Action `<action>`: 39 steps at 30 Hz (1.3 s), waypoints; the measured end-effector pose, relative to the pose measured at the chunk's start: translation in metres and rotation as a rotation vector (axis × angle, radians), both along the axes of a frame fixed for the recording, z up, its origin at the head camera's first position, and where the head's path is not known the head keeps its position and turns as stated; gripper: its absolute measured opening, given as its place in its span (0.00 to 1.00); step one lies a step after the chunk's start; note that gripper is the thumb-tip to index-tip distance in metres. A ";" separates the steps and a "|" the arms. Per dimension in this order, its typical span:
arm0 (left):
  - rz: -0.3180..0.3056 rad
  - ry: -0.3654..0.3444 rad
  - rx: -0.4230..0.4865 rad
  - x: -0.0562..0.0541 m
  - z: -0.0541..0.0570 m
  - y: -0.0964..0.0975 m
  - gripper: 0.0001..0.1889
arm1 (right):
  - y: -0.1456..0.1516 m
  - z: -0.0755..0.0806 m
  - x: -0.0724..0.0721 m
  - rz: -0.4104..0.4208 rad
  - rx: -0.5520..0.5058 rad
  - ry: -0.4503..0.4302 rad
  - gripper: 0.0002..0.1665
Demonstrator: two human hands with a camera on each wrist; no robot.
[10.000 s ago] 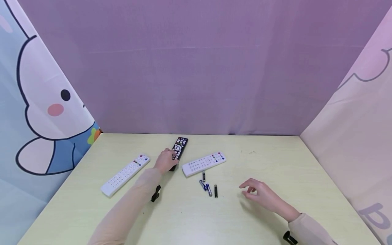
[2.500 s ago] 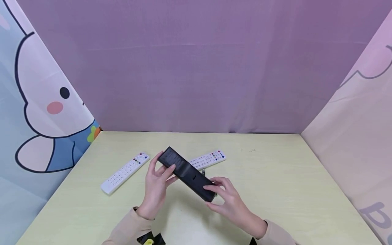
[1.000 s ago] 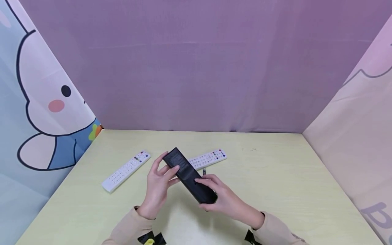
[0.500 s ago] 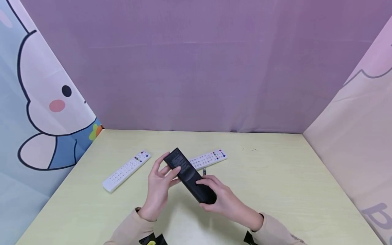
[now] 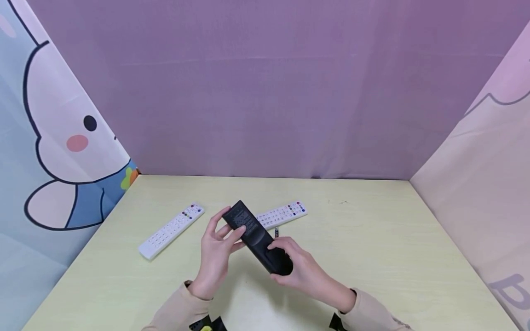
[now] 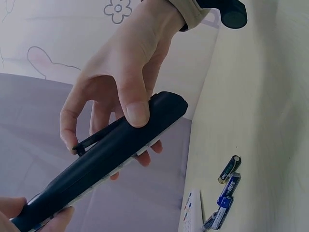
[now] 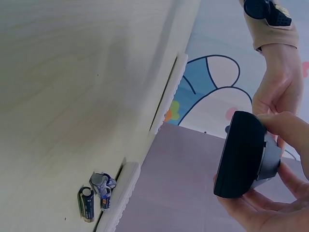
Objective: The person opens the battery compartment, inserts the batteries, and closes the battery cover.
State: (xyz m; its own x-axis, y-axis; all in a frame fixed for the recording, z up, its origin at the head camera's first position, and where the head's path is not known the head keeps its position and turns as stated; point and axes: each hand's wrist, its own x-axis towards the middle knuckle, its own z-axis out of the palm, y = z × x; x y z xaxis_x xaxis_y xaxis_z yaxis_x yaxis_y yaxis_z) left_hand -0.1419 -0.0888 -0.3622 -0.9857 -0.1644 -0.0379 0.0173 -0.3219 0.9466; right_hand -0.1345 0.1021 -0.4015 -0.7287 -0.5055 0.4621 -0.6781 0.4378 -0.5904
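Observation:
A black remote control [image 5: 254, 236] is held above the table, its back up and its buttons down. My left hand [image 5: 216, 253] grips the far end, thumb on the back and fingers along the edge. At the near end my right hand [image 5: 304, 269] holds the remote between thumb and fingers. In the left wrist view the battery cover [image 6: 99, 137] stands lifted at an angle from the back, the right index fingertip at its raised edge. Several batteries [image 6: 229, 186], blue and dark, lie on the table; in the head view the remote and right hand hide most of them.
One white remote control [image 5: 170, 232] lies on the table [image 5: 372, 230] at the left. Another white remote control [image 5: 283, 214] lies behind the held one, partly covered by it, with a battery [image 5: 276, 231] in front. A purple cloth [image 5: 265, 92] hangs at the back.
The black remote was picked up from the table by the left hand and turned back up; the right hand joined it. Lately the right index finger has bent and the battery cover has risen.

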 end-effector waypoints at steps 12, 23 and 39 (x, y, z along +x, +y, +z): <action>0.006 -0.036 0.021 -0.002 0.000 -0.003 0.31 | -0.001 0.001 0.001 -0.019 -0.085 0.013 0.31; 0.032 -0.060 0.040 -0.002 0.000 -0.006 0.30 | -0.007 0.002 0.003 -0.127 -0.278 0.058 0.24; 0.028 -0.069 0.057 -0.002 -0.002 -0.007 0.31 | -0.015 0.027 0.015 -0.110 -0.379 0.041 0.21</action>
